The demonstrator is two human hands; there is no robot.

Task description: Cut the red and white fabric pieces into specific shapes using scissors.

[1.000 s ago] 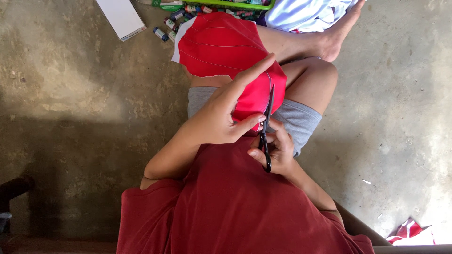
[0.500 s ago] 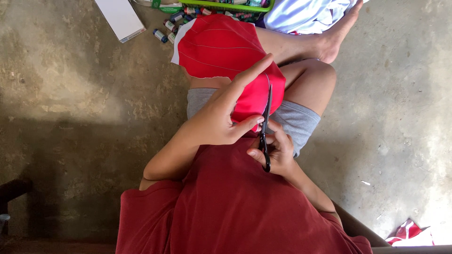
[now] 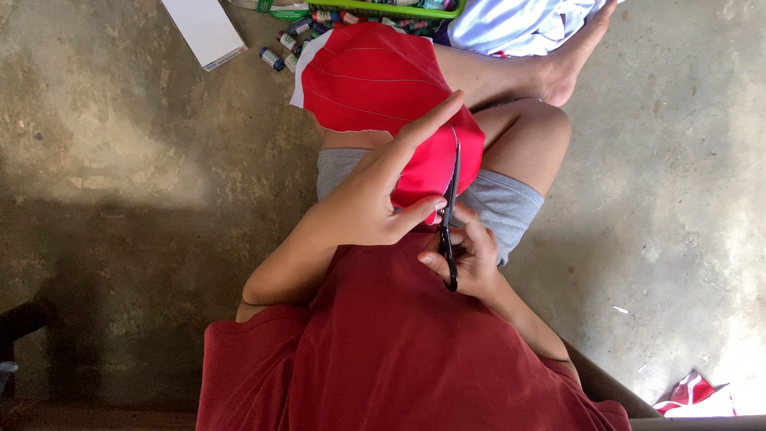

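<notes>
Head view is showing a person sitting cross-legged on a concrete floor (image 3: 120, 160), cutting a sheet of red paper (image 3: 375, 80) that is lying over the lap at upper centre of the frame. Left hand (image 3: 375, 203) is pressing the sheet down, forefinger stretched along the cut line and thumb pinching the near edge. Right hand (image 3: 471, 255), just below it at centre, is wrapped closed around the handles of black scissors (image 3: 449, 215), whose blades are pointing up the frame into the paper and look nearly shut. To my eye the cut is going best if the left hand is keeping the sheet taut close beside the blades, fingertip clear of them, and the paper is being turned rather than the scissors. At upper left a flat white box (image 3: 203, 32) is lying; beside it small capped tubes (image 3: 283, 44) are spilling from a green tray (image 3: 383, 9) at the top edge. White cloth (image 3: 519, 24) is bunching at upper right; a red-and-white scrap (image 3: 694, 395) is sitting at lower right.
</notes>
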